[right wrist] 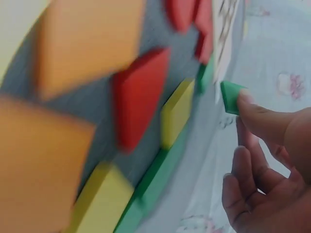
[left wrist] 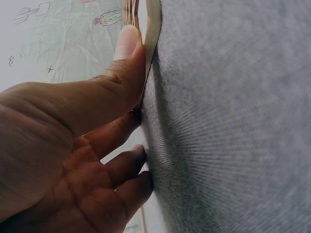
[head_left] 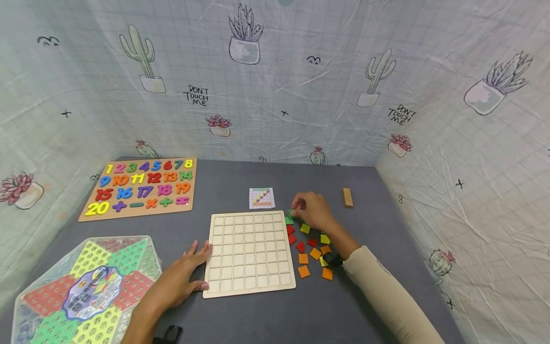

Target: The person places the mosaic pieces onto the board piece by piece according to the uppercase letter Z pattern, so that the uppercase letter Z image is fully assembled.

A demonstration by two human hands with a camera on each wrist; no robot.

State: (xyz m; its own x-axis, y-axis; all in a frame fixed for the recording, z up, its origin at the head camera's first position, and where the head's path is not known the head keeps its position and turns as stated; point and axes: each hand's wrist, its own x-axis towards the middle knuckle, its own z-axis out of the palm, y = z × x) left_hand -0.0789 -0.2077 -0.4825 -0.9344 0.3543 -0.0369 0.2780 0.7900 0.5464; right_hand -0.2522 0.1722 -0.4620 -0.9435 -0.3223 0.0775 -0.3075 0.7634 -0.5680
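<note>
A square wooden grid board (head_left: 250, 255) lies on the grey table with bare squares. My left hand (head_left: 180, 279) rests at the board's left edge. In the left wrist view its thumb (left wrist: 127, 43) touches the board's side, and the other fingers are extended loosely. Above the tiles at the board's upper right corner, my right hand (head_left: 313, 210) pinches a green square tile (right wrist: 230, 97) between thumb and fingertips. Beneath and beside it lie loose tiles: green (head_left: 289, 220), red (head_left: 300, 246), yellow (head_left: 305, 229) and orange (head_left: 303, 258).
A small pattern card (head_left: 261, 204) lies behind the board. To its right is a wooden block (head_left: 347, 197). A number puzzle board (head_left: 139, 187) sits at the back left, a clear box with coloured panels (head_left: 88, 291) at the front left. Printed cloth (head_left: 275, 86) surrounds the table.
</note>
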